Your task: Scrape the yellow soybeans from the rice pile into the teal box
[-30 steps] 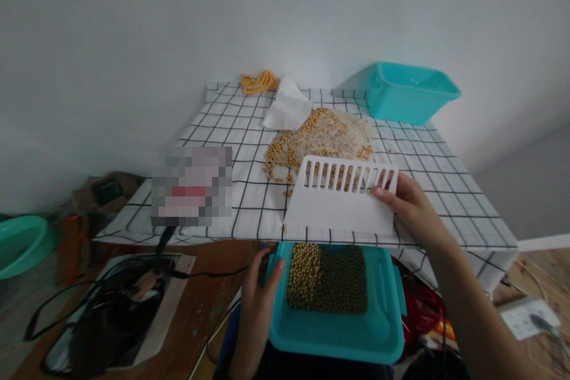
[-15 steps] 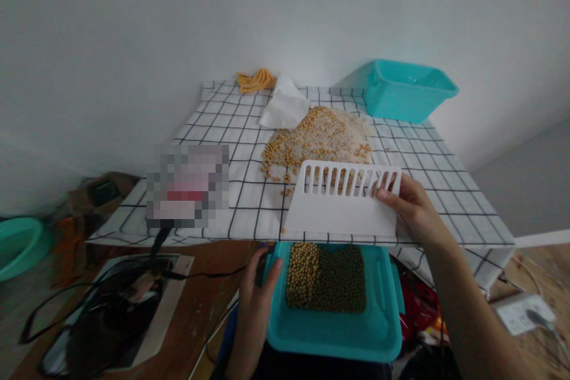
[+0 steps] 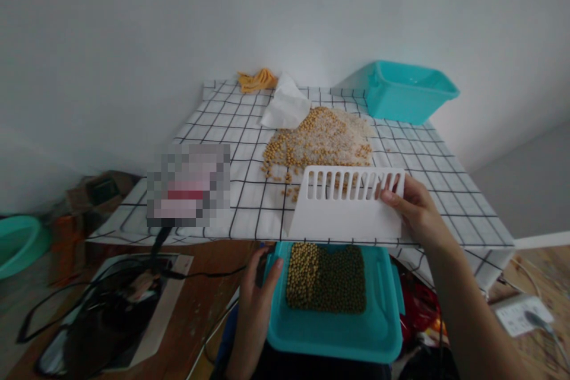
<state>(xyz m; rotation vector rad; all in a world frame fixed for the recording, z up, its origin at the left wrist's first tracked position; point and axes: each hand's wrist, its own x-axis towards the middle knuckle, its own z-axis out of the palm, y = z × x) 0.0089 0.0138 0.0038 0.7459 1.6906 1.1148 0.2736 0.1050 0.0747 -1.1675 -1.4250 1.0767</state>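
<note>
My right hand [image 3: 416, 205] is closed on the right end of a white slotted scraper [image 3: 345, 218], thumb on the near face. The scraper stands tilted at the table's front edge, between me and a spread pile of yellow beans and rice-like pale grains [image 3: 318, 136]. Some yellow beans show through its slots. Below the edge, my left hand [image 3: 259, 291] grips the left rim of a teal container [image 3: 333, 335], thumb on top. Yellow beans [image 3: 303, 273] and dark green beans [image 3: 342, 279] lie side by side in it.
A teal bin [image 3: 405, 98] stands at the table's back right. A white cloth or tissue [image 3: 286, 104] and a yellow cloth [image 3: 257, 80] lie at the back. A blurred-out object [image 3: 187, 187] is at left. Cables [image 3: 205, 275] and a power strip [image 3: 523, 313] are lower down.
My right hand has brought the scraper slightly down and right, closer to the table's front edge. The left hand and the container hold still.
</note>
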